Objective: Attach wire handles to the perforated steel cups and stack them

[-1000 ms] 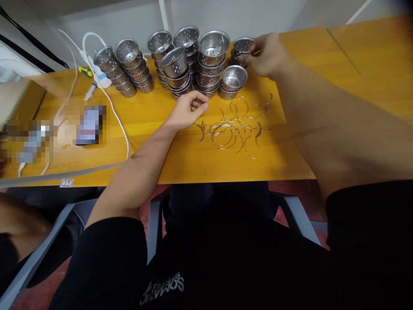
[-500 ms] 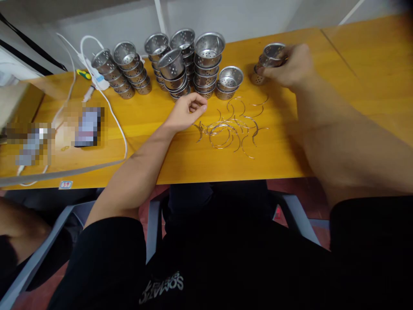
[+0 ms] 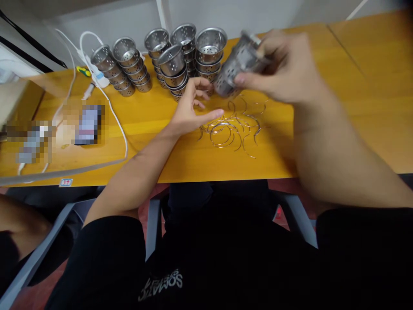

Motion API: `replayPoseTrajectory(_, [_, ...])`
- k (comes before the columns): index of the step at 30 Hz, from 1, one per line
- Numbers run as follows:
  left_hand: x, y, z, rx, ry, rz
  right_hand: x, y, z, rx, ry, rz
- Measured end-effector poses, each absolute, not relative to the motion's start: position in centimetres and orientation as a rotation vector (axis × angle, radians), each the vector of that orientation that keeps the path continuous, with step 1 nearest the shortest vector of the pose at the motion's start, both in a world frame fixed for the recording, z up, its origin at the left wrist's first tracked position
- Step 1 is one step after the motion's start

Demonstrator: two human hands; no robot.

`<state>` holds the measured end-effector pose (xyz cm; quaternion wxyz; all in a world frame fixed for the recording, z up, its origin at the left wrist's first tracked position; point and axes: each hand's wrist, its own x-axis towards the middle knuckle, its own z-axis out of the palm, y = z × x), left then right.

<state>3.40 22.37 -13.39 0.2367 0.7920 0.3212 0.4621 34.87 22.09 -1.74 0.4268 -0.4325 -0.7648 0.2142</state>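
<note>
My right hand (image 3: 284,71) grips a perforated metal cup (image 3: 237,69), held tilted above the table and blurred by motion; whether more than one cup is nested there I cannot tell. Just left of it, my left hand (image 3: 195,105) has its fingers spread and thumb stretched out, apart from the held cup. Below both hands lies a loose pile of thin curved wires (image 3: 226,133). Behind my left hand rise stacks of the same perforated cups; the front stack (image 3: 174,64) leans, and another stack (image 3: 211,47) stands to its right.
Two further cup stacks (image 3: 125,56) stand at the left, near a white power strip (image 3: 100,79) and a white cable (image 3: 119,129). A phone (image 3: 87,125) lies on the yellow table (image 3: 142,165). Another person's leg (image 3: 22,219) shows at the lower left.
My right hand has lifted the metal cup off the table's right side and carried it left, tilting it. My left hand's fingers have opened out from a loose curl.
</note>
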Motion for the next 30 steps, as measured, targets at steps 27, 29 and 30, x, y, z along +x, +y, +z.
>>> replayPoseTrajectory(27, [2.6,22.0,-10.8,2.167,0.962,1.093,29.3,19.9,-8.9,-0.775,-2.012,0.662])
replayPoseTrajectory(29, [2.5,22.0,-10.8,2.172,0.961,1.095,29.1,19.9,-8.8,-0.785,-1.988,0.690])
replayPoseTrajectory(30, [2.5,21.9,-10.7,2.169,0.965,1.095,28.9,20.0,-8.7,-0.792,-1.976,0.709])
